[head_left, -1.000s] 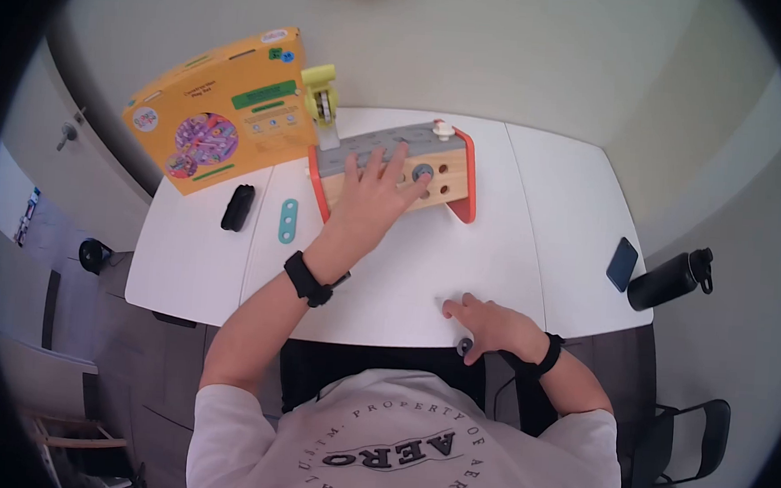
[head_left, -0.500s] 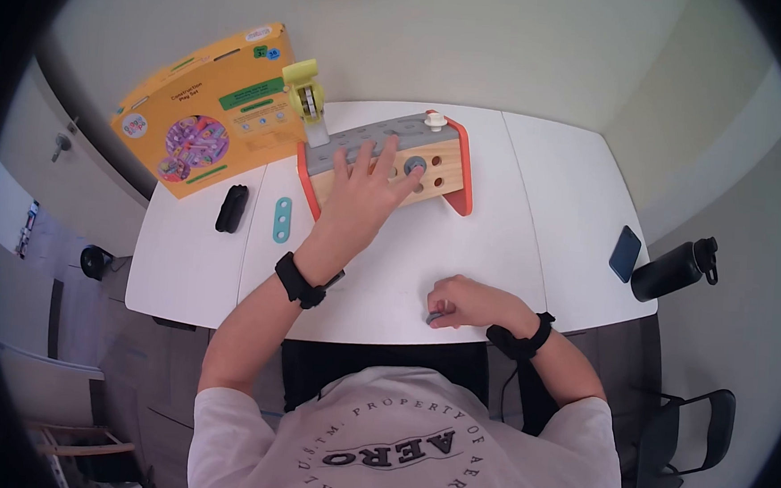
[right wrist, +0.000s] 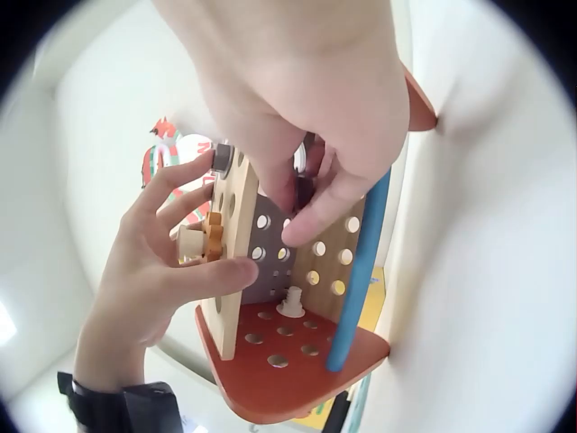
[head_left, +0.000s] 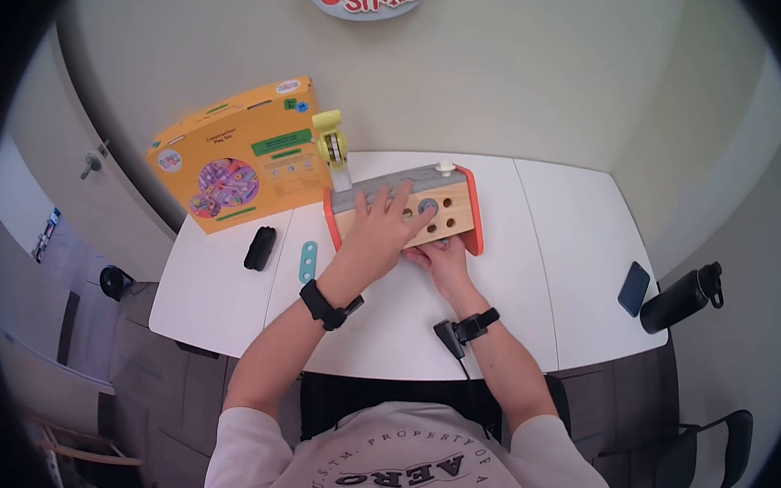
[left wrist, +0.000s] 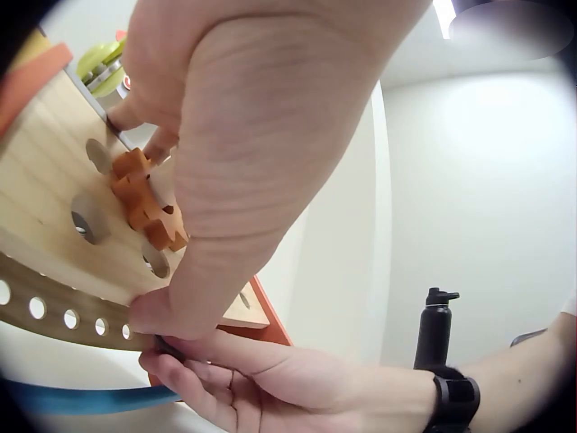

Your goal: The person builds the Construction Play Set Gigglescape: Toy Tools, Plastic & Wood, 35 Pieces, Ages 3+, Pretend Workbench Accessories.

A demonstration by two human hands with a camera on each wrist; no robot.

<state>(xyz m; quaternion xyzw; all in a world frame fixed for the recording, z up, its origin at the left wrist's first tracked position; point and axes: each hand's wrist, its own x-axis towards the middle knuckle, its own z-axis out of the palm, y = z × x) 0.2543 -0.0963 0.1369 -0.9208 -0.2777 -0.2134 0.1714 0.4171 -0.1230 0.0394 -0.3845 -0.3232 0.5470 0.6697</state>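
My left hand (head_left: pixel 378 234) lies with spread fingers over the front of a toy workbench (head_left: pixel 464 211) with a wooden panel, grey top and red-orange sides. One of its digits touches the grey bolt head (head_left: pixel 428 207) in the panel. Beneath its palm is an orange gear (left wrist: pixel 144 198) with a pale peg through it. My right hand (head_left: pixel 447 264) reaches under the panel, behind its lower edge. In the right wrist view its fingertips pinch a small dark piece (right wrist: pixel 305 188), partly hidden by the fingers.
Left of the workbench stand a yellow toy box (head_left: pixel 261 173) and a lime-green toy (head_left: pixel 330 142). A teal strip with holes (head_left: pixel 308 262) and a black case (head_left: pixel 261 248) lie nearer. A phone (head_left: pixel 634 288) and black bottle (head_left: pixel 682 298) are at the table's right.
My right hand has moved from the table's front edge, with the small piece, up under the workbench's panel. My left hand stays on the workbench. The head view has shifted.
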